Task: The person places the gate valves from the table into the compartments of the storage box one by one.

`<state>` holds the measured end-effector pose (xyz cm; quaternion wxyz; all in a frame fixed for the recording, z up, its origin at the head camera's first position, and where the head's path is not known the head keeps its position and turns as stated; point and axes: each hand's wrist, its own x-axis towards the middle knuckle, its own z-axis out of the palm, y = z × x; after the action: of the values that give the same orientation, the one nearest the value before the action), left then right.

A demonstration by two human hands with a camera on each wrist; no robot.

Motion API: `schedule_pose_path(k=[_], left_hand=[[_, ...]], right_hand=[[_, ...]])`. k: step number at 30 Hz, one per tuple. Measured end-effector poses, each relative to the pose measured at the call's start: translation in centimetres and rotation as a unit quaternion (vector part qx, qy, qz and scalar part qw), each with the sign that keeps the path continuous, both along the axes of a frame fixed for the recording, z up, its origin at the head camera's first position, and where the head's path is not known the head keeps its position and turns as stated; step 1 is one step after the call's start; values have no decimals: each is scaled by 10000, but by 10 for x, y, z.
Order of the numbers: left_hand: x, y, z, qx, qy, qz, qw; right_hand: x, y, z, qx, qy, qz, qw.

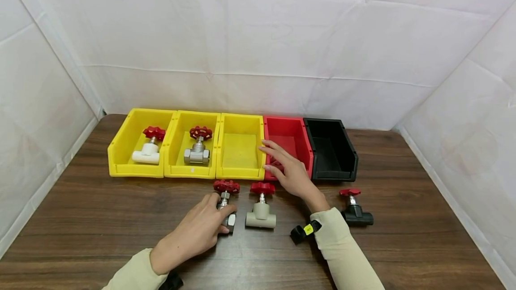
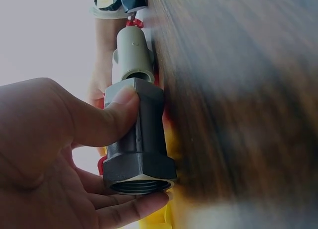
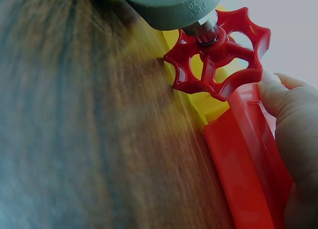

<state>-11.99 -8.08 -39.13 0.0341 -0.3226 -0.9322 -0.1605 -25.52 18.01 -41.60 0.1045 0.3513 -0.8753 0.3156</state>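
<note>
My left hand (image 1: 197, 227) grips a metal gate valve (image 2: 136, 134) with a red handwheel (image 1: 226, 186). In the left wrist view the thumb presses its hexagonal body and the fingers lie behind it, close to the table. Just right of it stands a beige plastic valve (image 1: 260, 216), its red handwheel toward the bins. My right hand (image 1: 293, 174) reaches over the red bin (image 1: 285, 125) with fingers extended across its left wall, near the middle yellow bin (image 1: 240, 147). Beneath those fingers a red part (image 1: 277, 164) shows inside the red bin, mostly hidden.
The left yellow bin (image 1: 136, 170) holds a white valve (image 1: 147, 153); the second yellow bin (image 1: 189, 171) holds a silver valve (image 1: 197, 153). A black bin (image 1: 332, 174) ends the row. A black valve (image 1: 356, 215) lies at right, beyond the right sleeve (image 1: 342, 245).
</note>
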Motion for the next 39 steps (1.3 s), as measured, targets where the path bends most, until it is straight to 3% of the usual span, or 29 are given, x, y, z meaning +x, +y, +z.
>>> schedule_pose_path(k=[11, 20, 39], left_hand=[[3, 1, 6, 22, 71, -142, 9999], [-1, 4, 10, 148, 359, -205, 9990], [-21, 15, 26, 340, 786, -130, 9962]], right_hand=[[1, 0, 1, -29, -45, 17, 10000], [0, 3, 1, -2, -48, -2, 10000], [1, 0, 2, 28, 33, 15, 10000]])
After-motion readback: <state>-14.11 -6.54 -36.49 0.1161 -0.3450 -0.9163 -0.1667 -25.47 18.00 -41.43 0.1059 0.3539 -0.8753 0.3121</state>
